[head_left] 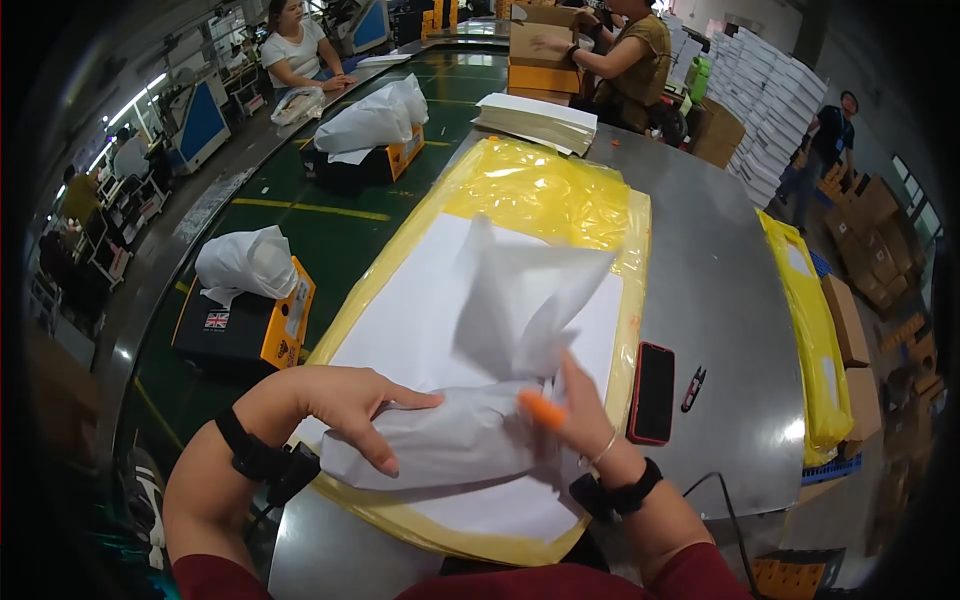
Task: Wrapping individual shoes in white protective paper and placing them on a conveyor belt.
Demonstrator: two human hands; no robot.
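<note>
My left hand [350,405] presses on the left end of a crumpled bundle of white tissue paper [450,440]. On the bundle's right side my right hand [575,415] grips it, with an orange cover on one finger; loose paper fans up above it, blurred. The bundle lies on a stack of white sheets [400,320] spread over a yellow plastic wrap [545,190] on the grey metal table [710,260].
A black phone with a red edge [652,392] and small snips [693,388] lie right of the sheets. Open shoe boxes stuffed with white paper [250,300] ride a green conveyor on the left. Other people work at the far end beside stacked cartons [540,45].
</note>
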